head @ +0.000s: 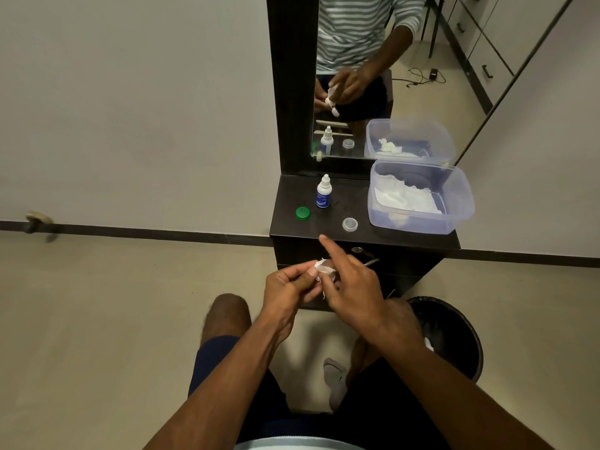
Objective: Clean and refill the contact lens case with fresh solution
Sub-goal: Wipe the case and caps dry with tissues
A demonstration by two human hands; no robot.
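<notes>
- Left hand [285, 292]: fingers curled, thumb pinching a crumpled white tissue [324, 269]; contact lens case hidden beneath, cannot tell how held.
- Right hand [352, 287]: index finger extended forward, remaining fingers bent around the same tissue.
- Small white squeeze bottle with blue label [323, 192]: upright on dark vanity shelf [331, 233], before the mirror [354, 76].
- Round green screw cap [302, 213]: left of bottle.
- Round clear screw cap [350, 224]: right of the green one.
- Translucent plastic tub [418, 198]: holding white tissues.
- Black bin [451, 332]: on floor, at right.
</notes>
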